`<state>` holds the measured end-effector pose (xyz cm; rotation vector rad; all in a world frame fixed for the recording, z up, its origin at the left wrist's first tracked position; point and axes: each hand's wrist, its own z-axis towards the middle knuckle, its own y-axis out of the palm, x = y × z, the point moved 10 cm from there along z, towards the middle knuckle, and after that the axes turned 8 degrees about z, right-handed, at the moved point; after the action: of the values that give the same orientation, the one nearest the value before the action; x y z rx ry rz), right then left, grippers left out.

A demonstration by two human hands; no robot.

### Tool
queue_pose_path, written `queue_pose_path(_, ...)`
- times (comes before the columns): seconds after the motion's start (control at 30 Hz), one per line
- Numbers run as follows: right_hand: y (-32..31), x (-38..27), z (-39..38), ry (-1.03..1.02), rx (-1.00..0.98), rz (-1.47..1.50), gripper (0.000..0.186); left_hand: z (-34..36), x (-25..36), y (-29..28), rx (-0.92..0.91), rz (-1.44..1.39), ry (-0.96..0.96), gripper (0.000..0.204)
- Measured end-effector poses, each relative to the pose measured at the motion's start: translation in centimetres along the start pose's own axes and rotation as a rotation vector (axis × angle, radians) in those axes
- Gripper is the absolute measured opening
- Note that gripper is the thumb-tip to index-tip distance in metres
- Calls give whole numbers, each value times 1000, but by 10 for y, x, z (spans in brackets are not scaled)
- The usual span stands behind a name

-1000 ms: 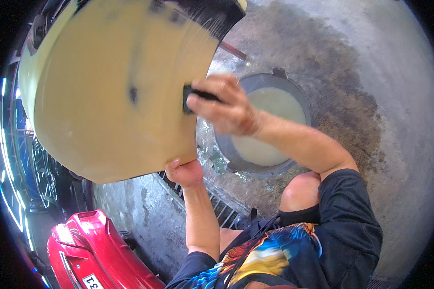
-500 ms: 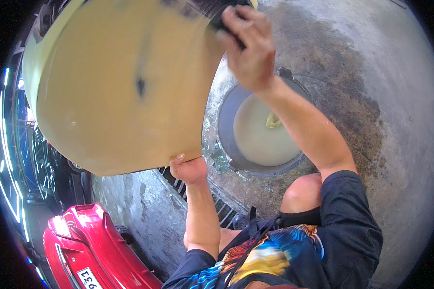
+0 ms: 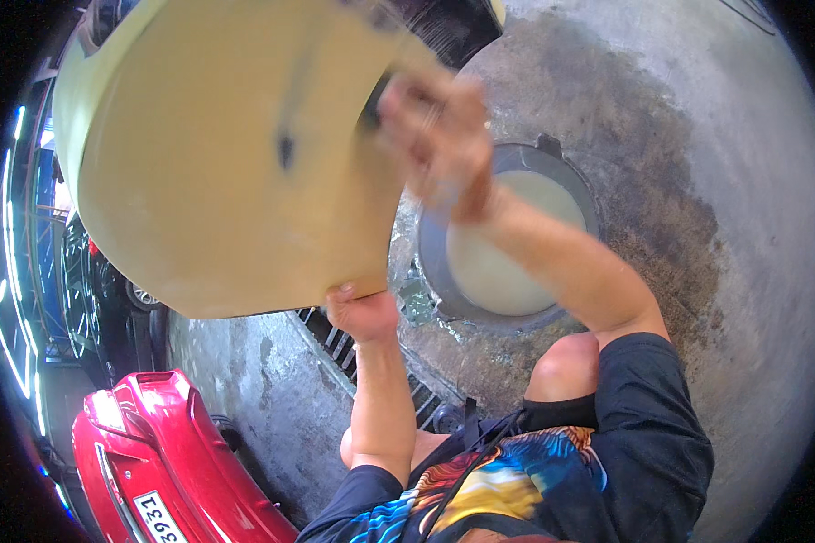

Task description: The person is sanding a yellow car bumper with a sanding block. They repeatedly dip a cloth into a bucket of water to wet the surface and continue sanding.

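Note:
A large tan car body panel [image 3: 199, 199] fills the upper left, wet-looking, with a dark smudge near its middle. My left hand [image 3: 364, 315] is closed on its lower right corner, thumb on top of the face. Over the panel's right edge, my right hand [image 3: 439, 140] is smeared by motion. Its fingers press a dark, flat pad [image 3: 374, 101], perhaps a sanding pad, against the surface. The pad is mostly hidden under the fingers.
Below my right forearm stands a round grey tub [image 3: 430, 249] of cloudy water on the wet concrete floor [image 3: 743, 181]. A metal drain grate [image 3: 340, 348] runs beneath my left arm. At lower left is a red car [image 3: 181, 452], with a dark car [image 3: 104, 308] behind.
My right hand has moved down and slightly left along the panel with the dark pad. My left hand keeps its hold on the corner. The yellowish lump in the tub no longer shows.

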<state>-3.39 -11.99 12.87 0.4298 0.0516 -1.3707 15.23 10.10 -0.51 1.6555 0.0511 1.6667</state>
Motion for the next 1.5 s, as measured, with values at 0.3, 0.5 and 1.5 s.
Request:
queue_pose_path(0.3,-15,37,14,137,100,-89,37,-5,8,20,-80,42,10,44)
queue_pose_path(0.5,-1,5,5,-46,-63,59,39,0,3,16,-70,51,3,50)
queue_pose_path(1.5,-6,7,12,53,-44,-185,30,-4,34,4,-13,-142,33,72)
